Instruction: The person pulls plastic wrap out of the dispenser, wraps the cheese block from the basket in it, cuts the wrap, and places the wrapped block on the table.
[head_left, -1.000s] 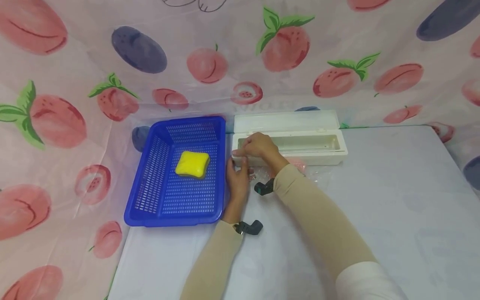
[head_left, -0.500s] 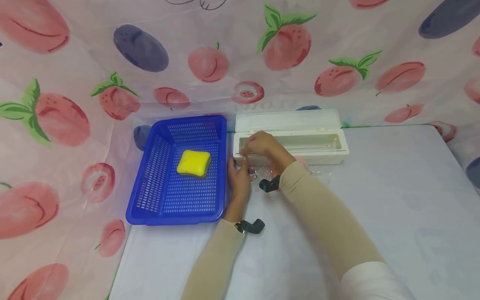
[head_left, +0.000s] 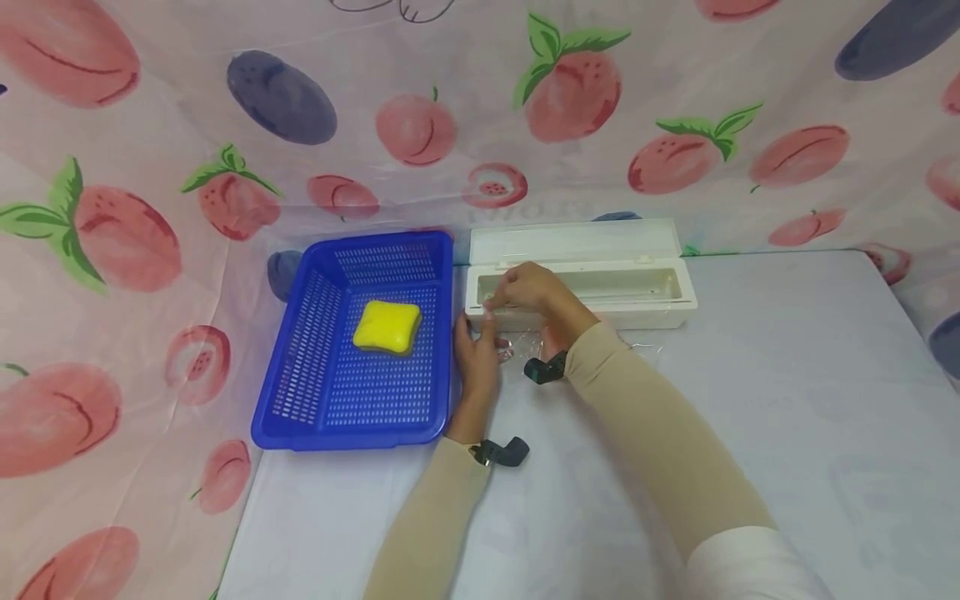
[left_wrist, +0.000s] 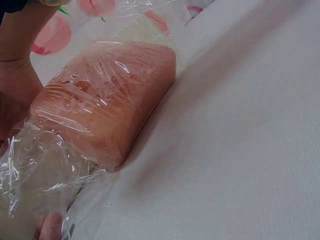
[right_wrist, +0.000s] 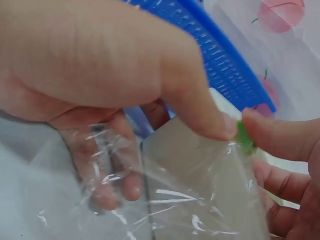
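A long white cling film dispenser (head_left: 600,315) lies with its lid (head_left: 577,242) raised. My left hand (head_left: 476,362) is at its left end; in the right wrist view its straight fingers (right_wrist: 102,185) lie by the front wall and its thumb reaches a small green piece (right_wrist: 244,139). My right hand (head_left: 528,285), over the left part of the box, pinches that green piece at the film's edge. Clear film (right_wrist: 170,195) stretches down over the front. A pink rounded block (left_wrist: 110,95), wrapped in film, rests on the table before the box, mostly hidden by my right arm in the head view.
Left of the box stands a blue plastic basket (head_left: 352,437) holding a yellow sponge (head_left: 387,327). White cloth covers the table (head_left: 787,417). Behind hangs a fruit-patterned curtain (head_left: 420,192), close to the raised lid. The basket's right wall stands beside my left hand.
My right hand has shifted a little to the right along the front edge of the box. My left hand stays at the left end. Basket and sponge keep their places.
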